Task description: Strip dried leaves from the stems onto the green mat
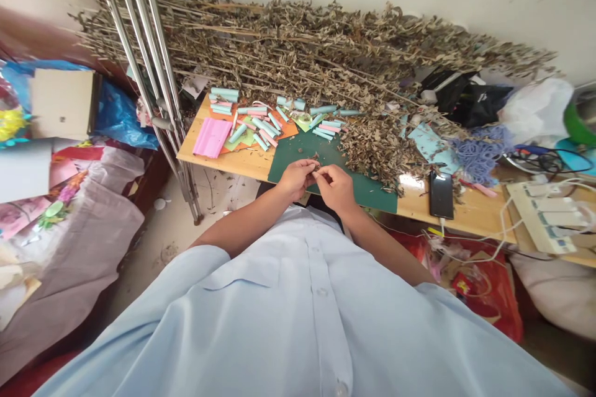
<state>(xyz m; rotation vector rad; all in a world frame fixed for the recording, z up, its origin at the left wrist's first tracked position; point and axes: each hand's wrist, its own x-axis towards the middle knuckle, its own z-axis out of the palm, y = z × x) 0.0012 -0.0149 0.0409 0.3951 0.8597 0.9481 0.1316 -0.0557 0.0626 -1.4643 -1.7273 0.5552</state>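
Note:
Over the near edge of a dark green mat (298,147), my left hand (297,178) and my right hand (336,187) meet fingertip to fingertip. Both are closed in a pinch on a small bit of brownish dried leaf (317,167), mostly covered by the fingers. Just right of them spreads a heap of dried leaves (379,152), partly on the mat. Beyond and left of the hands lie several blue and pink paper rolls (265,127) on coloured sheets, beside a pink paper stack (212,137).
Long dried leafy stalks (279,43) cover the back of the wooden table (223,163). Metal crutches (156,68) lean at the left. On the right are a phone (441,195) on a cable, purple cord (479,150) and a power strip (542,214). A red bag (493,298) sits below.

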